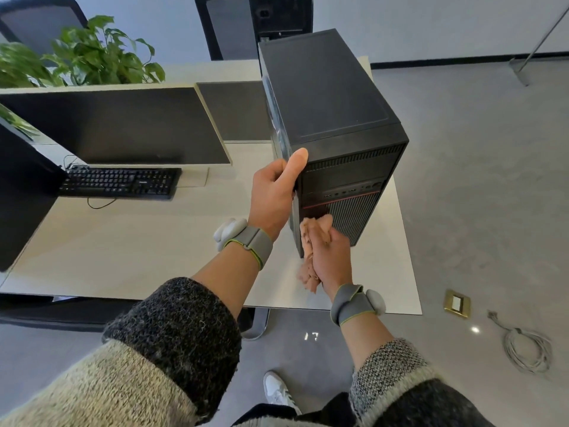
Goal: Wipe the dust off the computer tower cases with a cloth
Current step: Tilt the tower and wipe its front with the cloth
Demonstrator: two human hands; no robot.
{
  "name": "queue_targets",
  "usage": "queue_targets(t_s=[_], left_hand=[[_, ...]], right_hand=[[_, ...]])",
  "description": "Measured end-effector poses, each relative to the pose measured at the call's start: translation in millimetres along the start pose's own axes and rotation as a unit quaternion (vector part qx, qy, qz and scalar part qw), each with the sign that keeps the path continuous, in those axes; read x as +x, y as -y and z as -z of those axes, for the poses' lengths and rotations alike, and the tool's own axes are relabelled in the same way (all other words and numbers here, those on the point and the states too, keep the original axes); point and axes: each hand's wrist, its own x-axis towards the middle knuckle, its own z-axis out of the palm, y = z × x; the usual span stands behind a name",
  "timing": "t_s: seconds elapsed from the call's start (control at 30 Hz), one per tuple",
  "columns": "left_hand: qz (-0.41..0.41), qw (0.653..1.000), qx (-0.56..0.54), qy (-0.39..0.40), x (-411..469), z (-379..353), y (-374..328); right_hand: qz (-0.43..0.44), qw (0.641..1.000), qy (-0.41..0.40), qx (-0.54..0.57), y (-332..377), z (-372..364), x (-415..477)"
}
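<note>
A black computer tower case (pixel 329 97) stands upright on the right end of the pale desk (pixel 138 241). Its front panel, with a red stripe and vent slats, faces me. My left hand (pixel 274 195) grips the tower's upper front-left corner, thumb lying on the top edge and fingers wrapped round the left side. My right hand (pixel 332 260) holds a bunched pinkish cloth (pixel 314 232) and presses it against the lower left of the front panel. Part of the cloth hangs below my palm.
A black keyboard (pixel 120 183) and a dark monitor (pixel 117 124) sit on the desk's left half, with a second screen (pixel 21 192) at the far left. Green plants (pixel 80 53) and chairs stand behind. A coiled cable (pixel 526 349) and a floor socket (pixel 457 303) lie on the floor at right.
</note>
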Motion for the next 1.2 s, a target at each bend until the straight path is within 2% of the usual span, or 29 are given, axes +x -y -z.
queue_targets(t_s=[0.07,0.2,0.27,0.4,0.47,0.53,0.67,0.8,0.87,0.9,0.97,1.03,1.1,1.2], left_hand=[[0.0,1.0,-0.003,0.003,0,2,1],[0.024,1.0,0.005,0.017,-6,9,8],[0.048,0.999,-0.002,0.011,-10,15,14],[0.102,0.995,-0.012,-0.013,-16,26,30],[0.112,0.994,0.012,-0.007,-20,30,39],[0.131,0.991,0.032,0.009,-24,33,46],[0.164,0.985,0.043,0.017,-35,36,64],[0.19,0.981,0.048,0.009,-42,34,79],[0.205,0.977,0.054,-0.003,-43,32,84],[0.212,0.975,0.061,-0.005,-44,31,87],[0.22,0.972,0.08,-0.011,-46,27,92],[0.23,0.969,0.089,-0.023,-48,21,96],[0.239,0.966,0.092,-0.039,-49,14,100],[0.25,0.962,0.089,-0.06,-52,6,105]], right_hand=[[0.021,1.0,0.004,-0.001,2,-3,0],[-0.048,0.995,0.028,-0.08,-23,-4,8],[-0.064,0.994,0.031,-0.085,-20,-3,7],[0.028,0.999,0.013,-0.012,7,-3,-3],[0.051,0.999,0.001,-0.014,7,-5,-3],[0.033,0.998,0.002,-0.052,0,-7,-1],[-0.059,0.989,0.04,-0.128,-15,-2,3],[0.012,0.998,0.012,-0.057,9,1,1],[0.046,0.997,0.004,-0.067,8,1,3],[0.041,0.995,0.015,-0.088,1,0,4],[-0.024,0.99,0.068,-0.12,-21,1,12],[-0.06,0.988,0.092,-0.111,-46,8,25],[-0.041,0.989,0.106,-0.096,-22,17,22],[0.015,0.996,0.078,-0.034,8,28,17]])
